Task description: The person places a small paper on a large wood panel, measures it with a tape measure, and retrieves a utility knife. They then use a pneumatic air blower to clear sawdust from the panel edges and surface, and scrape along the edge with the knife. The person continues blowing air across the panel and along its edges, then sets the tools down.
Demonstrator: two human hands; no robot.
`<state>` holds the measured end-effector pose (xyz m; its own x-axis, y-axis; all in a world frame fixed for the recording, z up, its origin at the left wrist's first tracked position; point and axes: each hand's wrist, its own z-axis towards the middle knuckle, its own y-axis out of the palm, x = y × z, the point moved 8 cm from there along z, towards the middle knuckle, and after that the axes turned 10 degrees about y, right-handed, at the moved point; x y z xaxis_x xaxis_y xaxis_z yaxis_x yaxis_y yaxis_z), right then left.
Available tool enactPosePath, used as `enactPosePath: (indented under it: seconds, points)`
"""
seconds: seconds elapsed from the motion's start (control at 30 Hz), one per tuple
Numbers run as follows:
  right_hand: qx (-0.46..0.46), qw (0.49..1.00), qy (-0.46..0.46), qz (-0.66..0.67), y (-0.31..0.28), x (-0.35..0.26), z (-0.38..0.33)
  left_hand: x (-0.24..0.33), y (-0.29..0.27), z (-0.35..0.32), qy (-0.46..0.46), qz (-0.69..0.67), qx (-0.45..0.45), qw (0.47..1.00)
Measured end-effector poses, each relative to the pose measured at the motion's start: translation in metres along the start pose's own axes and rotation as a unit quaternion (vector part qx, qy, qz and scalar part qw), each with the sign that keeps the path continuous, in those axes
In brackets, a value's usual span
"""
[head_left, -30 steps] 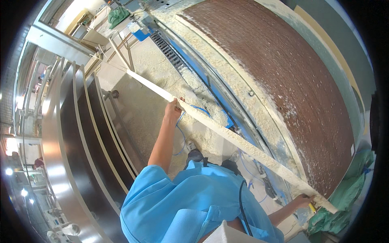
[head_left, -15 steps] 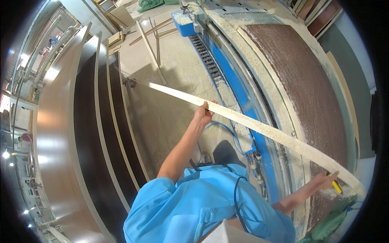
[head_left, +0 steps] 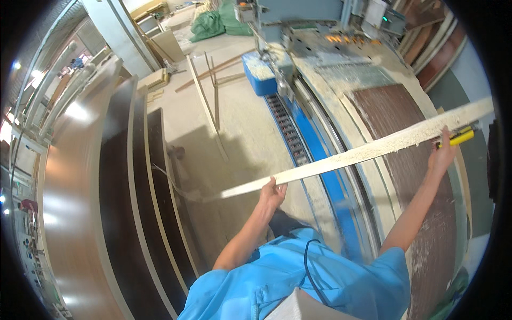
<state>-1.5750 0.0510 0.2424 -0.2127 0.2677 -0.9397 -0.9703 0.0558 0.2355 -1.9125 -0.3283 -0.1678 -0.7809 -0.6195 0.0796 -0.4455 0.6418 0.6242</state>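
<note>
The left hand (head_left: pixel 273 196) grasped a pale wooden strip (head_left: pixel 346 158) near its left end, thumb on top. The right hand (head_left: pixel 442 153) gripped the same strip farther right, with a yellow tool (head_left: pixel 462 137) also clasped in it, jutting past the fingers. The strip, rough with shavings, slanted across over the floor (head_left: pixel 189 133), a blue rail (head_left: pixel 316 143) and a brown panel (head_left: pixel 406 184). The panel, streaked with pale dust, lay on the worktop (head_left: pixel 340 105). To the left were dark boards (head_left: pixel 118 213) with pale edges. Farther off, loose lengths of wood (head_left: pixel 204 96) lay on the floor, and green sacks (head_left: pixel 224 24) sat beyond.
</note>
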Motion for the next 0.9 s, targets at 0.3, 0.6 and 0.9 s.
enactPosePath:
  seconds: [0.3, 0.6, 0.9]
  points:
    - [-0.326, 0.941, 0.047, 0.082, 0.484, 0.093, -0.022, 0.176, 0.136, 0.087, 0.126, -0.167, -0.055, 0.976]
    - [-0.439, 0.898, 0.024, -0.001, 0.820, 0.200, -0.163, 0.319, 0.212, 0.166, 0.194, -0.275, -0.048, 0.941]
    - [-0.407, 0.892, 0.131, -0.149, 1.010, 0.360, -0.304, 0.447, 0.232, 0.206, 0.339, 0.257, -0.040, 0.904]
